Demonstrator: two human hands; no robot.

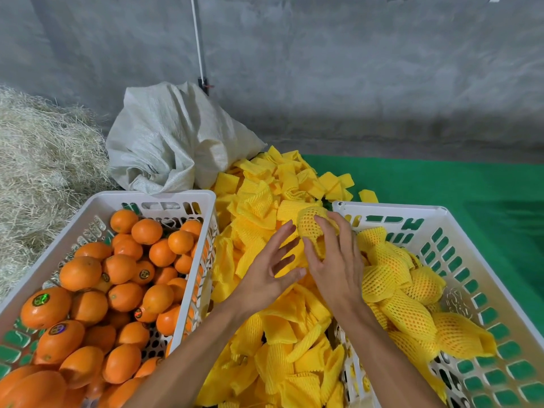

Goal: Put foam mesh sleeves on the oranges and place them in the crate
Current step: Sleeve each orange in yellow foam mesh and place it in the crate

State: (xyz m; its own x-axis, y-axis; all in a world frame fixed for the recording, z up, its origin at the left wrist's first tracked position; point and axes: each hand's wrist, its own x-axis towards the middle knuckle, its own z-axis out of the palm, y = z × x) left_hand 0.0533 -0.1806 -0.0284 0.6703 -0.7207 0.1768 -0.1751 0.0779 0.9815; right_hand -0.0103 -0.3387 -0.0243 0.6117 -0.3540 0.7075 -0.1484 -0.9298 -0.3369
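My right hand (335,260) grips an orange wrapped in a yellow foam mesh sleeve (313,228), held above the pile of loose yellow sleeves (265,290) between the two crates. Just left of it, my left hand (273,269) hovers with fingers spread and relaxed, holding nothing. The white crate on the left (188,198) is full of bare oranges (117,284). In the white crate on the right (412,209) lie several sleeved oranges (400,298).
A white woven sack (176,136) slumps behind the sleeve pile. Straw (44,160) is heaped at the far left. Green cloth (471,184) covers the surface to the right, and a grey concrete wall stands behind.
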